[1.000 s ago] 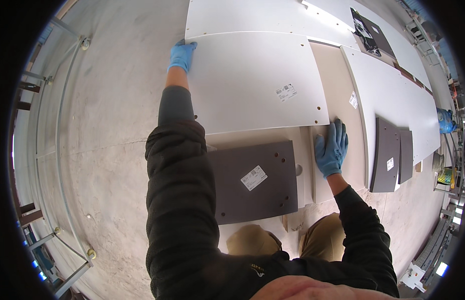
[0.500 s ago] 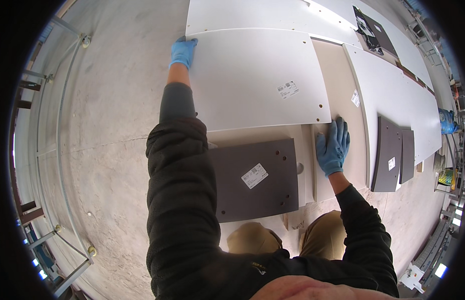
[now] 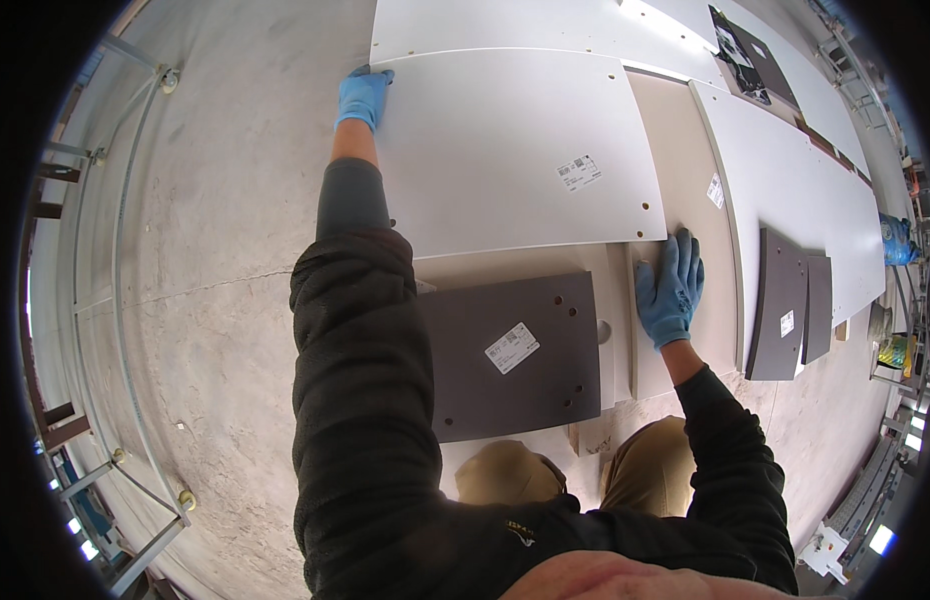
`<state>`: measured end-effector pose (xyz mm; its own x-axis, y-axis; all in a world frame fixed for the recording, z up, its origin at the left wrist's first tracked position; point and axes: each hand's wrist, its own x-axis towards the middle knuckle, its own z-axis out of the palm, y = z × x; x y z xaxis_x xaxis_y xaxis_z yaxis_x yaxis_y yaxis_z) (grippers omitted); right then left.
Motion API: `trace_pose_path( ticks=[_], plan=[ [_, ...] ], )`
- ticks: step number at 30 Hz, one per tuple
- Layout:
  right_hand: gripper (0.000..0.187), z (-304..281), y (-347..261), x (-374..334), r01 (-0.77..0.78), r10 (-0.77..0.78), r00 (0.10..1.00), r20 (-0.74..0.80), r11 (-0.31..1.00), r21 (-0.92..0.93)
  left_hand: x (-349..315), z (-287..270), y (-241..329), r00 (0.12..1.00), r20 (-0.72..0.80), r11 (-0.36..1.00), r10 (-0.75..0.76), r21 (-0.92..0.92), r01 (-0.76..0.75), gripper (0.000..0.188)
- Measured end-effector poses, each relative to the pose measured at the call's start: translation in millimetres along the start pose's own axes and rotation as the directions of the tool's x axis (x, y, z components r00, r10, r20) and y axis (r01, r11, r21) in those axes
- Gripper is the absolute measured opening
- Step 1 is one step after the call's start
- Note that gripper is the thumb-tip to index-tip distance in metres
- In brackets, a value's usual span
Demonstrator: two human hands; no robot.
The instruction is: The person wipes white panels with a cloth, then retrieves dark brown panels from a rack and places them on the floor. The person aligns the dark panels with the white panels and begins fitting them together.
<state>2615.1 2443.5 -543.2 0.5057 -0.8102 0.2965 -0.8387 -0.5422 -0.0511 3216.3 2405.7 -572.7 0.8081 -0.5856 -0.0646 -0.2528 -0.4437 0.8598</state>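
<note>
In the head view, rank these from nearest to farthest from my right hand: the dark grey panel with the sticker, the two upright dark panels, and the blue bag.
From the right hand:
1. Dark grey panel with the sticker, just to its left, in front of the knees.
2. Two upright dark panels, to its right; nearly as close, so hard to call against the first.
3. Blue bag, far right edge.

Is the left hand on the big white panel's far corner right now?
Touching. The head view shows the left hand gripping the far left corner of the white panel, gloved fingers wrapped over its edge.
</note>
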Motion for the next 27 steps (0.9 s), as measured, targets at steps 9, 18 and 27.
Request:
trace_pose_path(
  ticks=[9,18,27],
  plan=[
    [0.07,-1,1,0,-0.001,0.001,1.0,0.015,1.0,0.001,2,-2,-4,0.997,0.02,0.993,0.08,0.082,-0.081,0.043],
    [0.071,0,-1,0,-0.009,0.009,1.0,0.01,1.0,-0.009,-6,-11,10,0.998,0.054,0.987,0.036,0.154,-0.044,0.039],
    [0.071,-1,0,-1,-0.003,0.003,1.0,0.028,1.0,0.004,10,-5,-10,0.996,0.088,0.998,0.015,-0.063,-0.009,0.04]
  ],
)
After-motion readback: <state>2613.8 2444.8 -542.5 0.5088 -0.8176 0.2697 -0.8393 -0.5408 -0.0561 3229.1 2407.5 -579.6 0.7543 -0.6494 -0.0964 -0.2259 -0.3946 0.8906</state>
